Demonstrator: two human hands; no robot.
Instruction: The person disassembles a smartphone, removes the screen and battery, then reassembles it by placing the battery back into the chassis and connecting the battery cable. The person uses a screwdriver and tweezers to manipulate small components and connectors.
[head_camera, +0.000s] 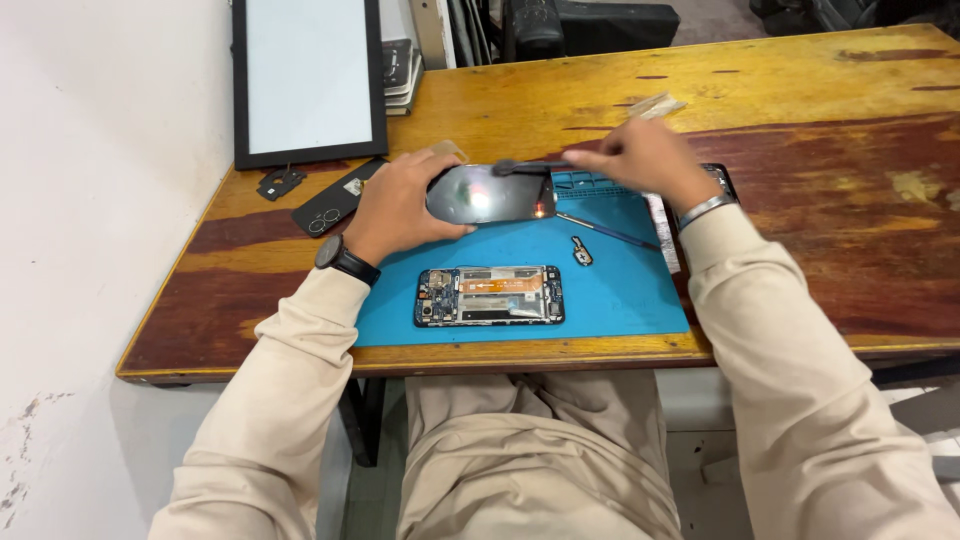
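Phone screen (488, 194) lay glossy on a blue mat (620, 290), the left hand (400, 205) clasping its edge; the right hand (640, 158) pinched a dark tool (525, 167) onto it; an opened phone (490, 296) sat nearby.

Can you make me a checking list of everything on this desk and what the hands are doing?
Surface: wooden table, worn, with a blue mat on it.
Job's things: shiny phone screen panel; dark brush-like tool on its top edge; opened phone body on the mat.
Clutter: black back cover, small loose part, thin blue tool, framed white panel.
Grippers: left hand holds the panel; right hand holds the tool.
Cables: nothing seen.
Surroundings: white wall beside the table.
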